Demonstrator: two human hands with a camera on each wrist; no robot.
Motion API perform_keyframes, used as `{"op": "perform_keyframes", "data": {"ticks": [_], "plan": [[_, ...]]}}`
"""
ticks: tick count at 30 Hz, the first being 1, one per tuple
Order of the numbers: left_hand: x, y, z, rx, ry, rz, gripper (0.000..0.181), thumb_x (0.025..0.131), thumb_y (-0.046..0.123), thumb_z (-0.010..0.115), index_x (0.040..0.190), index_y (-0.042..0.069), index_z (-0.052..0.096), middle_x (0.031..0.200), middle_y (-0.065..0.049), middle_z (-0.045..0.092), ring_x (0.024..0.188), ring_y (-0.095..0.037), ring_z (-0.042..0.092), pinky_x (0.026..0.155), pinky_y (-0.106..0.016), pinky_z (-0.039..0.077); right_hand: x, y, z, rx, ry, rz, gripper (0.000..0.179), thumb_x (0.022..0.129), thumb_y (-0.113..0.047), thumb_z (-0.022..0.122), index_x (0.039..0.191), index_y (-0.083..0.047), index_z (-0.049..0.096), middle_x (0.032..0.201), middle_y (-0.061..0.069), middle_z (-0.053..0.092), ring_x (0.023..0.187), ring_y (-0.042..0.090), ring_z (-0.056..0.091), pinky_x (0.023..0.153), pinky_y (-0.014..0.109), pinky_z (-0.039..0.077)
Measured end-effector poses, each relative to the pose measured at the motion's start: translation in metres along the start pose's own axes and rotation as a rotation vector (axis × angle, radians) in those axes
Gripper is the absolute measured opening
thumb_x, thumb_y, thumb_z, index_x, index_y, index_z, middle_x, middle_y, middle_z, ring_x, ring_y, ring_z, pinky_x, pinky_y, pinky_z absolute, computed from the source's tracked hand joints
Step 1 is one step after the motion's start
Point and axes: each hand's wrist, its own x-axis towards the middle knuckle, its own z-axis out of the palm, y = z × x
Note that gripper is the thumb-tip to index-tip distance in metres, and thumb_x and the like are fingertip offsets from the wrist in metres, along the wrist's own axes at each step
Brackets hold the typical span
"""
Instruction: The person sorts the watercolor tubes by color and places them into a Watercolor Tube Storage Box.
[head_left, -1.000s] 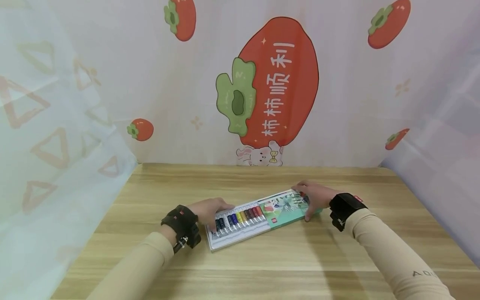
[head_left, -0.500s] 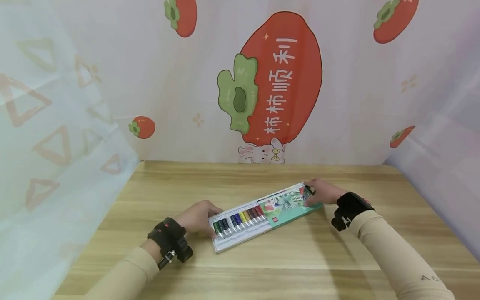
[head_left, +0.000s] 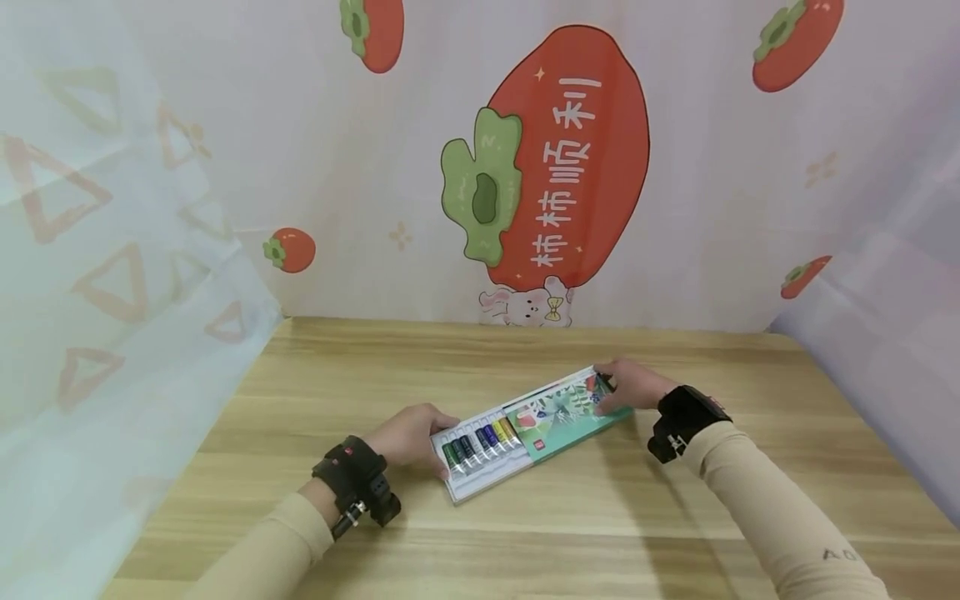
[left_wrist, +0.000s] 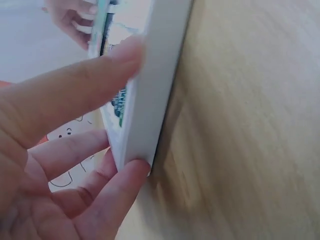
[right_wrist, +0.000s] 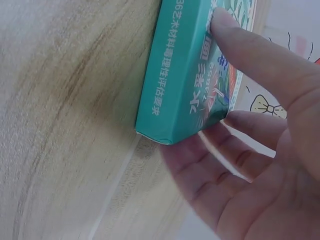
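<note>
A white tray point(head_left: 491, 477) of small paint tubes point(head_left: 472, 447) sits partly inside a green printed cardboard sleeve point(head_left: 566, 431), lying aslant on the table. My left hand point(head_left: 407, 435) holds the tray's left end; in the left wrist view, the thumb lies over the top edge and fingertips touch the end of the white tray wall point(left_wrist: 152, 90). The sleeve's far right end is in my right hand point(head_left: 637, 386). In the right wrist view, its thumb rests on the printed face of the sleeve point(right_wrist: 175, 70), with fingers around the end. The sleeve hides the tray's right part.
The wood-grain table point(head_left: 360, 533) extends around the paint set. A pale cloth backdrop point(head_left: 360, 192) with persimmon drawings rises behind it, and pale cloth hangs at both sides. Each wrist wears a black camera strap.
My left hand has shifted from over the tubes to the tray's end, then rightward with it. The tray has slid further into the sleeve, covering the red and brown tubes.
</note>
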Motion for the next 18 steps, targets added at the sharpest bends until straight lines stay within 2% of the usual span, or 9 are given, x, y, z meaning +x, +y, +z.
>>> {"op": "perform_keyframes", "data": {"ticks": [3,7,14,18], "plan": [[-0.002,-0.001,0.001,-0.004,-0.016,0.002,0.079,0.058,0.002,0.097,0.131,-0.005,0.065,0.119,-0.012,0.069,0.107,-0.022,0.063,0.102,-0.045,0.05,-0.001,0.001,0.001,0.044,-0.016,0.016,0.086,0.084,-0.022,0.086,0.15,0.01,0.041,0.134,0.033,0.056,0.125,0.045,0.053,0.104,0.058,0.045],[0.0,0.003,0.003,0.013,-0.004,-0.009,0.079,0.059,0.004,0.097,0.131,-0.005,0.065,0.115,-0.009,0.067,0.102,-0.02,0.062,0.099,-0.044,0.051,0.0,0.002,0.001,0.078,-0.011,0.026,0.084,0.085,-0.02,0.085,0.15,0.008,0.04,0.131,0.032,0.056,0.119,0.042,0.056,0.1,0.055,0.049],[0.015,0.012,0.014,0.019,0.012,0.02,0.077,0.06,0.005,0.096,0.13,-0.007,0.065,0.123,-0.019,0.069,0.105,-0.023,0.064,0.1,-0.044,0.051,-0.001,-0.003,0.0,0.085,-0.015,0.056,0.084,0.086,-0.019,0.084,0.152,0.007,0.038,0.134,0.031,0.054,0.12,0.04,0.054,0.1,0.054,0.048],[0.023,0.018,0.021,0.03,0.02,0.027,0.075,0.061,0.006,0.096,0.128,-0.007,0.066,0.124,-0.018,0.07,0.101,-0.021,0.065,0.097,-0.042,0.053,-0.002,-0.004,0.002,0.095,-0.021,0.064,0.084,0.086,-0.018,0.084,0.152,0.006,0.038,0.134,0.032,0.053,0.121,0.041,0.053,0.102,0.055,0.047]]}}
